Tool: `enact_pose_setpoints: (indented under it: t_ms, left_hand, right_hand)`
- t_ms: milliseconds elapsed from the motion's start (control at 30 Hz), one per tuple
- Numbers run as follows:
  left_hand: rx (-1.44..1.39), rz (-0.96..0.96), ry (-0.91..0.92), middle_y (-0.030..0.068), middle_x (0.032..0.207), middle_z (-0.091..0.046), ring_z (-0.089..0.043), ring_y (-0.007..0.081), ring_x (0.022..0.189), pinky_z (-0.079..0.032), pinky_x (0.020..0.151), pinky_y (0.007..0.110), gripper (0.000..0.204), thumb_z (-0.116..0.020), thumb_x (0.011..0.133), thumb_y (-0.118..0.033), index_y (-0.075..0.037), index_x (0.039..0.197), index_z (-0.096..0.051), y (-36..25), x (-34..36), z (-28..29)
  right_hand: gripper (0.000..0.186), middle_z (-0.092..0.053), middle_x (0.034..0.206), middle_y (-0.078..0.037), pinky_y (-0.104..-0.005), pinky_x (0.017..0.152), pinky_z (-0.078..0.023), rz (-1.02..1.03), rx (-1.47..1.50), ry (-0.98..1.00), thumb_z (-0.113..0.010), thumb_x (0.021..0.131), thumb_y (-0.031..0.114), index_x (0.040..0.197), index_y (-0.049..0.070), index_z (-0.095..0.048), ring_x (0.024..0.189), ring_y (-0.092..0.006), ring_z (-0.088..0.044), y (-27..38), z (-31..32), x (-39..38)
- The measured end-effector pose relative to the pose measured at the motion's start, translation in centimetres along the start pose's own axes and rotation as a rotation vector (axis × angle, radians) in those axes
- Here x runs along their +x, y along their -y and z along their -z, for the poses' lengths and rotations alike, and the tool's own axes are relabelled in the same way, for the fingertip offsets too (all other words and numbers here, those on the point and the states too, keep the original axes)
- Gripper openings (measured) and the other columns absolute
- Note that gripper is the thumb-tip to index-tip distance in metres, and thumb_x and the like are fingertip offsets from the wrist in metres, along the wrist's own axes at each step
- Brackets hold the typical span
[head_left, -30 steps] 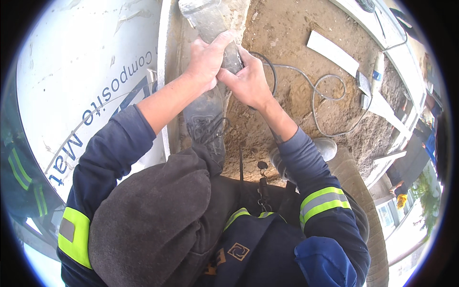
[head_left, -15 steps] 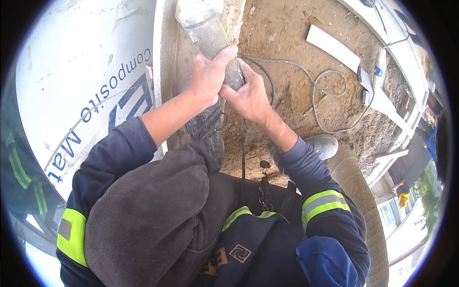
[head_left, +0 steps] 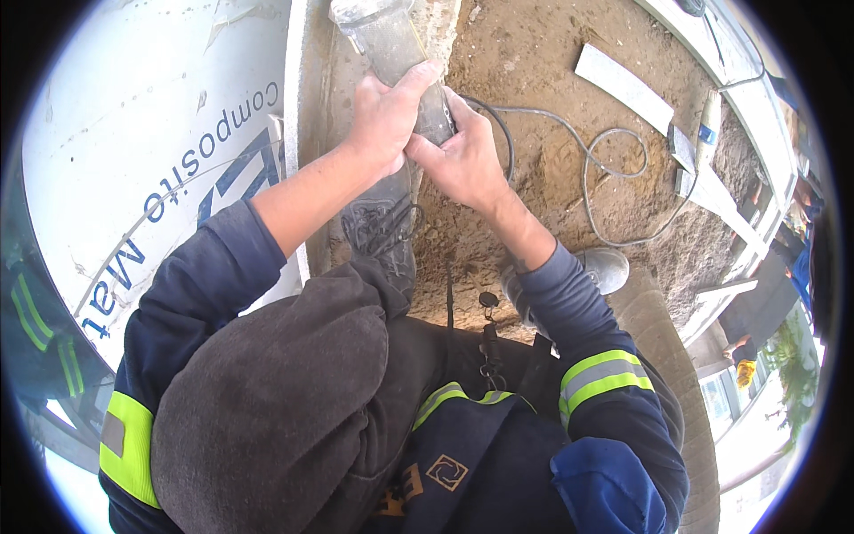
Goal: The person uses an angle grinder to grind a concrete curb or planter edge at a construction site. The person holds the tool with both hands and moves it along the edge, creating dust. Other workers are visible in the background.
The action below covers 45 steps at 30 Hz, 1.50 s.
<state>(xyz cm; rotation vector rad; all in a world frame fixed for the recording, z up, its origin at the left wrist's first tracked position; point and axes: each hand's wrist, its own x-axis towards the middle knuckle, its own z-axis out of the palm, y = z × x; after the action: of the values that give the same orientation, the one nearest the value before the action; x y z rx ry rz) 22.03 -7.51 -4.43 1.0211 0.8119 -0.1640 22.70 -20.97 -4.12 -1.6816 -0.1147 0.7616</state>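
My left hand and my right hand are wrapped around a long grey, dusty tool at top centre, side by side, the left slightly farther up. It looks like a power tool body with a pale far end, cut off by the top edge; its exact kind cannot be made out. A dark cable runs from near my right hand toward the right. Just below the hands, my grey boot stands on a pale concrete ledge.
A large white printed panel stands at left. On the sandy ground lie a pale strip and looped cable. Farther right are a white-and-blue cylindrical tool and a long pale board. Another person shows at the right rim.
The grey tool and both hands sit slightly higher in view, so less of its pale far end shows and more of my boot does. Both hands keep their grip.
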Motion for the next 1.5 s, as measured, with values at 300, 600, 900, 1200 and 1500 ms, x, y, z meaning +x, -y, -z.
enact_pose_setpoints:
  t_ms: [300, 600, 900, 1200, 1500]
  left_hand:
    - [-0.007, -0.007, -0.020, 0.0076, 0.102, -0.071, -0.070, 0.0166, 0.088, -0.060, 0.079, 0.036, 0.029, -0.073, 0.097, -0.021, 0.001, 0.115, -0.067, -1.6, 1.2, -0.1]
    - [-0.013, 0.003, -0.020, 0.0070, 0.101, -0.070, -0.069, 0.0159, 0.087, -0.060, 0.077, 0.034, 0.027, -0.073, 0.096, -0.019, 0.000, 0.114, -0.066, 0.4, -1.0, -0.2]
    - [0.019, -0.007, -0.026, 0.0080, 0.101, -0.070, -0.069, 0.0156, 0.087, -0.059, 0.075, 0.033, 0.026, -0.072, 0.097, -0.018, 0.002, 0.112, -0.067, 1.3, -1.9, 0.2]
    - [0.030, -0.007, -0.007, 0.0075, 0.101, -0.070, -0.069, 0.0155, 0.087, -0.059, 0.077, 0.034, 0.027, -0.072, 0.097, -0.019, 0.002, 0.113, -0.068, 0.4, -0.8, 0.3]
    - [-0.015, 0.035, -0.036, 0.0068, 0.100, -0.071, -0.069, 0.0157, 0.087, -0.059, 0.078, 0.034, 0.027, -0.073, 0.097, -0.023, -0.001, 0.112, -0.067, -1.3, 0.4, 0.0]
  right_hand:
    - [0.060, -0.074, 0.090, -0.016, -0.0317, 0.069, -0.056, -0.032, -0.105, 0.019, -0.077, 0.079, 0.020, 0.126, -0.011, -0.058, 0.076, -0.0162, -0.070, 1.2, 0.3, 1.8]
    - [0.067, -0.075, 0.099, -0.020, -0.0338, 0.078, -0.058, 0.082, -0.010, -0.026, -0.078, 0.081, 0.021, 0.133, -0.013, -0.053, 0.090, -0.0203, -0.073, -0.9, -0.2, -0.7]
    - [0.069, -0.075, 0.097, -0.017, -0.0328, 0.074, -0.058, 0.051, 0.033, -0.010, -0.079, 0.082, 0.019, 0.136, -0.013, -0.051, 0.084, -0.0152, -0.072, -1.3, -0.7, -2.1]
    - [0.068, -0.074, 0.087, -0.013, -0.0272, 0.057, -0.053, 0.077, 0.028, -0.051, -0.079, 0.081, 0.020, 0.134, -0.014, -0.054, 0.064, -0.0085, -0.064, -2.0, -1.0, -0.7]
    - [0.064, -0.073, 0.087, -0.014, -0.0323, 0.067, -0.055, 0.011, -0.053, -0.008, -0.078, 0.078, 0.022, 0.128, -0.012, -0.057, 0.072, -0.0152, -0.066, 0.7, -0.1, 1.0]
